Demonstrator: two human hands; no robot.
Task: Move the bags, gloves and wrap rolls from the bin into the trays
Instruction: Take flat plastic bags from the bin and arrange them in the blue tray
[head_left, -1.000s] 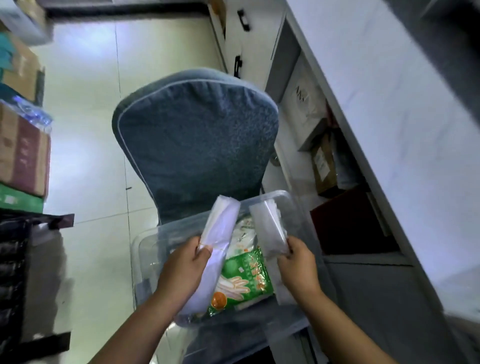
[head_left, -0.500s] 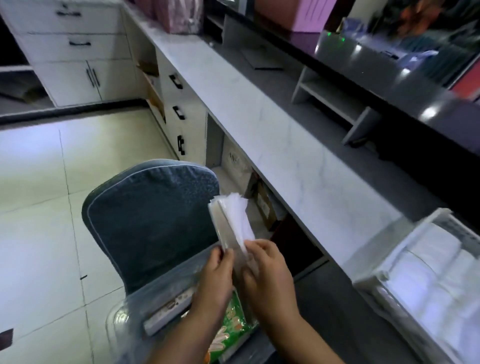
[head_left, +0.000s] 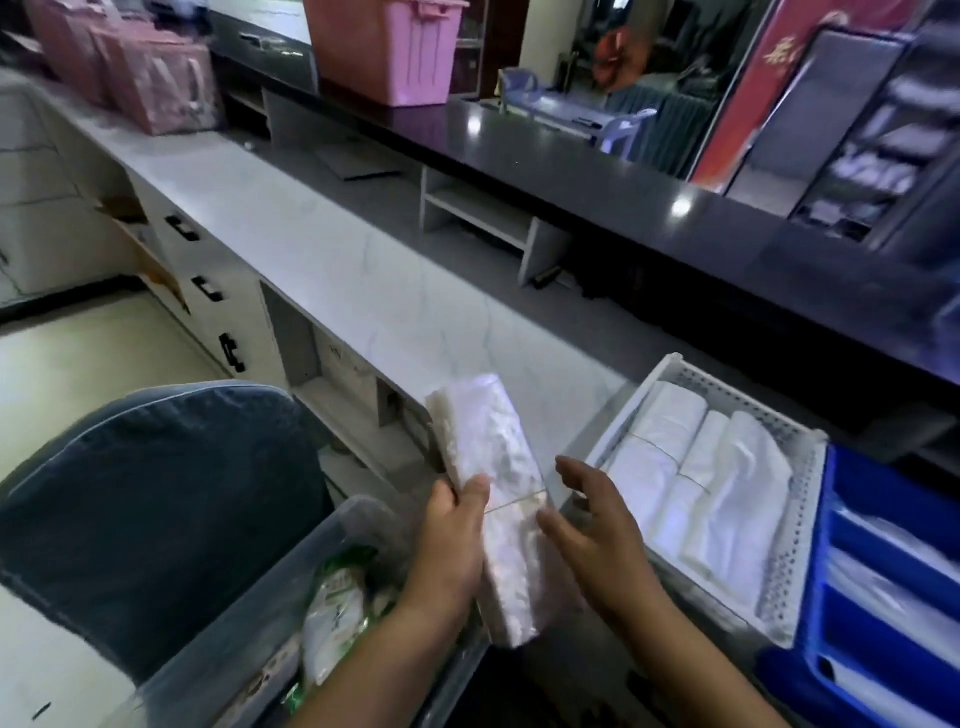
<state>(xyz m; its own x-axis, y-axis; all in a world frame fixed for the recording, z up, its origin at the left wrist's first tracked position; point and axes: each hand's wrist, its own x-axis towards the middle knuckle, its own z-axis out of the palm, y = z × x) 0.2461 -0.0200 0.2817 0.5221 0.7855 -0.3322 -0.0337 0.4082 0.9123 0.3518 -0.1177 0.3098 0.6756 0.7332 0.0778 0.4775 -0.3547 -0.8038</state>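
The bag bundle (head_left: 493, 452) is now up out of the bin (head_left: 291, 571), left hand (head_left: 452, 540) gripping it, right hand (head_left: 597, 530) loosened open, white tray (head_left: 795, 545) likely next.

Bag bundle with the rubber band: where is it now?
Head view, lower centre: the bag bundle is gripped in the left hand, between the clear bin on its left and the white tray on its right, with the open right hand beside it.
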